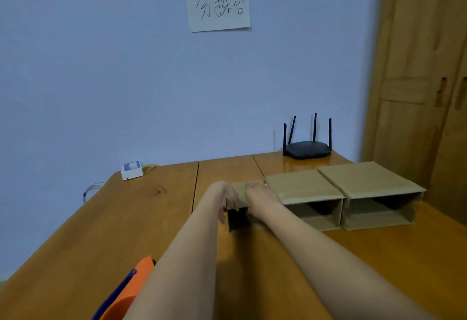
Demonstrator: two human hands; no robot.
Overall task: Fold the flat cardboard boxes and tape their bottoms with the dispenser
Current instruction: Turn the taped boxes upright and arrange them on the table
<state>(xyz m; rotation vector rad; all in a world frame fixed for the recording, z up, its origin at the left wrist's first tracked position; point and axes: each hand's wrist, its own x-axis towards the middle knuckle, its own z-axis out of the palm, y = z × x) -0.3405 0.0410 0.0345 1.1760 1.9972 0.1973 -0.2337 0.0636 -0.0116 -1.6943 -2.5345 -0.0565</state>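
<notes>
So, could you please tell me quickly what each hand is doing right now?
Left hand: fingers curled over the near edge of the small brown cardboard box.
Right hand: rests on that box; grip cannot be told.

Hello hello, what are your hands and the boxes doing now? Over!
Left hand and right hand gripping third box. Two folded boxes beside it on table. Orange tape dispenser near left forearm, untouched. Nothing blocking.
</notes>
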